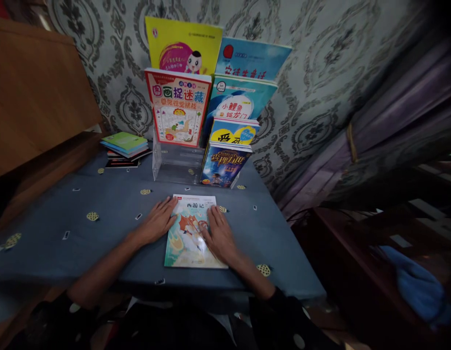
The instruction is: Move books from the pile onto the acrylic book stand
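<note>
A thin picture book (191,232) with a pale cover and an orange figure lies flat on the blue-grey tablecloth (101,214) in front of me. My left hand (158,222) rests flat at the book's left edge, fingers stretched out and touching the cover's upper left corner. My right hand (218,234) lies flat on the right side of the cover, fingers extended. Neither hand grips anything.
A clear tiered stand (172,163) behind the book holds several children's books, among them a red-bordered one (178,107) and a dark blue one (225,164). A small stack of books (125,148) lies at the back left. A wooden panel stands left, curtains right.
</note>
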Demonstrator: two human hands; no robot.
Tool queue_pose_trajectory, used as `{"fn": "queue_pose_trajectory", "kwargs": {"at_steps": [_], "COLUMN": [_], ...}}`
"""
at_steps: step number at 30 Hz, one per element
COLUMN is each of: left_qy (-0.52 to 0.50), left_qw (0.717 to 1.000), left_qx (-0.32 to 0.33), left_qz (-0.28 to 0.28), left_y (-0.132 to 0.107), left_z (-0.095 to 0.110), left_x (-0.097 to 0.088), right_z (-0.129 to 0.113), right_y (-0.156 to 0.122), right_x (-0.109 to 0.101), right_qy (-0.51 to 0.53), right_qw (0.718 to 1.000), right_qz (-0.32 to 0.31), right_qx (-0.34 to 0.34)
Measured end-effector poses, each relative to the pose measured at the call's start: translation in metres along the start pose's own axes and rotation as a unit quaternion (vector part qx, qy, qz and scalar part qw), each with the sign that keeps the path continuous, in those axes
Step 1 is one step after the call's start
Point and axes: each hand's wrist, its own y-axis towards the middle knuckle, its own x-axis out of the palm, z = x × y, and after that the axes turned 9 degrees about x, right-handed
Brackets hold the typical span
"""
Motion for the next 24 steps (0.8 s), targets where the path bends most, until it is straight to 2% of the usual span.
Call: {"fn": "queue_pose_trajectory", "kwargs": {"at_steps": [5, 9, 24], "left_qy": [0.003, 0.013, 0.012], "left_qw": [1.000, 1.000, 1.000], "left_qx": [0.006, 0.004, -0.017], "left_qz": [0.001, 0.011, -0.020], "left_y": [-0.001, -0.002, 0.000], "left_z": [0.001, 0.002, 0.008], "left_x": [0.000, 0.001, -0.006], "right_z": [-0.002, 0.001, 0.003], "right_y": [-0.031, -0.044, -0.047], "right_x": [-0.004, -0.003, 0.000], "right_qy": [-0.014, -0.022, 0.004], "right_qw": [1.000, 0.999, 0.999], "right_qz": [0.008, 0.011, 0.025], "right_qx": [-0.005, -0.024, -0.039]}}
